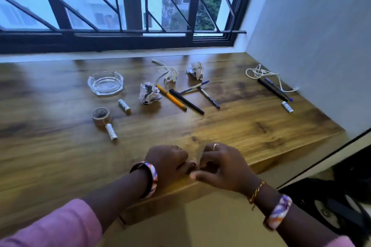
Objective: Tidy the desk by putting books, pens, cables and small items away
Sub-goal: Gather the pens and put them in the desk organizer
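Observation:
My left hand [169,161] and my right hand [222,166] rest curled at the wooden desk's [230,126] front edge, fingertips touching, holding nothing. Farther back lie a yellow pen [171,97], a black pen [186,101], two patterned pens [194,87] [209,98], a white cable [167,73] and two crumpled papers [149,93] [195,70]. At the left sit a glass ashtray [105,83], a tape roll [101,116] and two batteries [124,105] [111,132]. At the right are a white cord [261,72], a black pen [273,89], a blue pen [278,88] and a battery [287,107].
A barred window [120,6] runs along the back of the desk. A white wall [311,46] closes the right side. A dark bag [341,196] lies on the floor at the lower right, beyond the desk's right edge.

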A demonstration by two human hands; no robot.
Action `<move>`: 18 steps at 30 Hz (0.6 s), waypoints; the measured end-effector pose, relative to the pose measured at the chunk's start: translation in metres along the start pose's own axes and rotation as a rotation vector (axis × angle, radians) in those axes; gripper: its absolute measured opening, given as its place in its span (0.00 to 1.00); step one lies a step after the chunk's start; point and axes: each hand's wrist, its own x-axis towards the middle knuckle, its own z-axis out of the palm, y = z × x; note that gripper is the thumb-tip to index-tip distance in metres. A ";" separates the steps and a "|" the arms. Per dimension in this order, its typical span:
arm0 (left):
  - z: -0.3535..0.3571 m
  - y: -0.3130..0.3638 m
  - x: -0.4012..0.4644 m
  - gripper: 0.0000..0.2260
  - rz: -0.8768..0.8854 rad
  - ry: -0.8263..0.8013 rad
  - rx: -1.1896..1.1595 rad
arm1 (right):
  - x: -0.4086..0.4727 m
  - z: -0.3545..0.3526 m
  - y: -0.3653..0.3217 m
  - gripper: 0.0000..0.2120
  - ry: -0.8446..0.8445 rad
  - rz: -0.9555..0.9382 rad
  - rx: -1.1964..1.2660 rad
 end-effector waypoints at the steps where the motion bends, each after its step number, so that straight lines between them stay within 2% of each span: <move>1: 0.000 -0.002 0.001 0.18 -0.013 0.030 -0.021 | 0.007 -0.001 0.001 0.24 -0.027 0.031 0.035; 4: -0.001 -0.006 0.002 0.14 -0.077 0.127 -0.114 | 0.024 0.007 0.001 0.19 -0.053 0.021 -0.049; 8: -0.006 -0.027 0.012 0.15 0.019 0.167 -0.087 | 0.036 0.013 0.001 0.17 -0.048 0.048 -0.094; 12: -0.015 -0.036 0.028 0.17 0.018 0.000 0.030 | 0.043 0.012 0.019 0.18 -0.078 0.050 -0.089; 15: -0.021 -0.029 0.050 0.14 0.006 -0.137 0.085 | 0.050 0.006 0.043 0.18 -0.074 0.061 -0.091; 18: -0.030 -0.017 0.081 0.11 -0.053 -0.130 0.051 | 0.058 -0.007 0.072 0.17 -0.076 0.066 -0.115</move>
